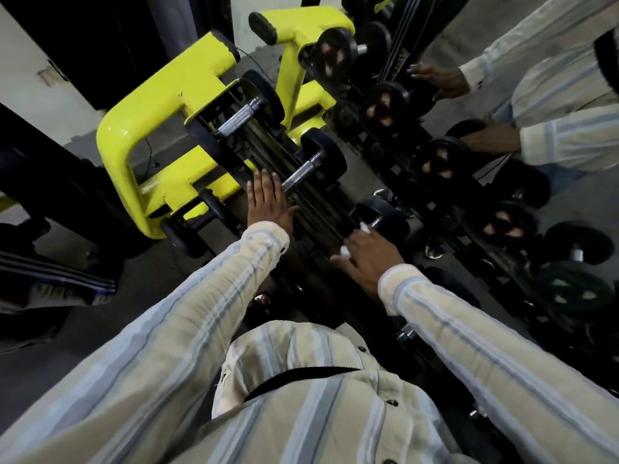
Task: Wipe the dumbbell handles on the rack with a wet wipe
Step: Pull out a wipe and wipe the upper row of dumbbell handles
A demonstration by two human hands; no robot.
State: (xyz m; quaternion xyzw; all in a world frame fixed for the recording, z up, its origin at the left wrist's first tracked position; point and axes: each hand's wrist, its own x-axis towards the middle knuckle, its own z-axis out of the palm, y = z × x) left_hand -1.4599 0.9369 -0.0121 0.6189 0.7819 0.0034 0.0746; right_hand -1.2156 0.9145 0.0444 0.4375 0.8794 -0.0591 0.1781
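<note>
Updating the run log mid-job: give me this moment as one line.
left hand: flat on dumbbell | right hand: holds wet wipe around next dumbbell handle | rack: mirror behind

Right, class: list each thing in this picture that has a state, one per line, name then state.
left hand: fingers straight, flat on the rack by a handle
right hand: gripping the wet wipe on a dumbbell
wet wipe: bunched, mostly hidden in the hand
middle dumbbell: resting on the rack, handle bare
far dumbbell: resting on the rack, untouched
rack: loaded with dumbbells
</note>
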